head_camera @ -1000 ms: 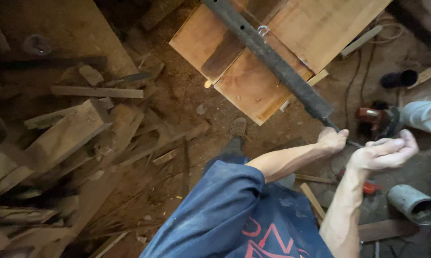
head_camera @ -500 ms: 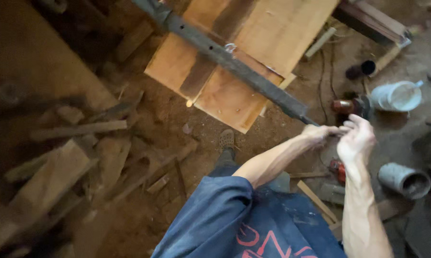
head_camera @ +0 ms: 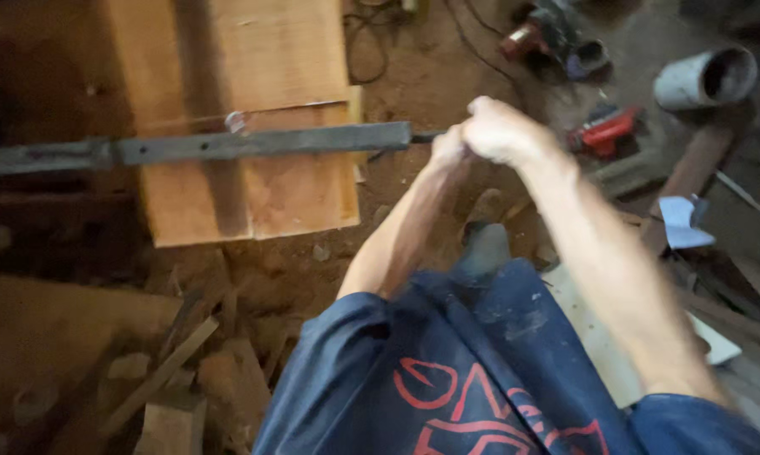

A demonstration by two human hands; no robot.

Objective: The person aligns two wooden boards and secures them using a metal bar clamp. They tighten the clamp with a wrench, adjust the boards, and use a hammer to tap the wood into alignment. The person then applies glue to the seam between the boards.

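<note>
A long dark metal bar (head_camera: 253,145) lies level across a stack of light wooden boards (head_camera: 253,101), reaching from the left edge to the middle. My right hand (head_camera: 502,131) is closed around the bar's thin end. My left hand (head_camera: 449,150) grips the same end just below and behind it, mostly hidden by the right hand. A small metal ring (head_camera: 236,122) sits on the bar's upper side. My blue shirt with red print (head_camera: 464,379) fills the lower middle.
Wood offcuts (head_camera: 177,379) are scattered on the dirt floor at lower left. A grey pipe piece (head_camera: 704,77), a red power tool (head_camera: 607,131) and another tool with cables (head_camera: 548,34) lie at upper right. Planks and a white sheet (head_camera: 599,337) are at right.
The view has swung, so the bar now runs level instead of diagonally. Both hands have come together and closed on the bar's end.
</note>
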